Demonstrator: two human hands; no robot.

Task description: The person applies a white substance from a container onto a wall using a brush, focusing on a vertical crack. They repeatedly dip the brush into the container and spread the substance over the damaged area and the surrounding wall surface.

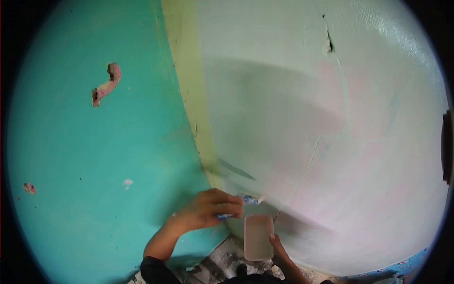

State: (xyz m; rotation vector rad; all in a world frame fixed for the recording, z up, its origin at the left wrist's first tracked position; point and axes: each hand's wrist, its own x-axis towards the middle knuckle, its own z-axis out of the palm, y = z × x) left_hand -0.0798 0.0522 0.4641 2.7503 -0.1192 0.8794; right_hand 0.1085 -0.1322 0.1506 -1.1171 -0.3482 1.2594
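My left hand [213,208] is closed around a small blue and white object [250,199], possibly a tube or packet, whose pale end points right toward the white wall [283,94]. Part of the same blue colour shows below my fingers. Just right of it and lower, my right hand [279,248] grips the right edge of a rectangular, pale pinkish container [258,236]. What the container holds is too unclear to tell. The two hands are apart, near the corner where the walls meet.
A green wall [94,151] with a chipped, curved hole [106,85] stands at the left. A yellow strip [187,71] runs down the corner. The white wall has a crack [329,42] near its top. Stained floor [229,260] and a blue patterned item [411,265] lie below.
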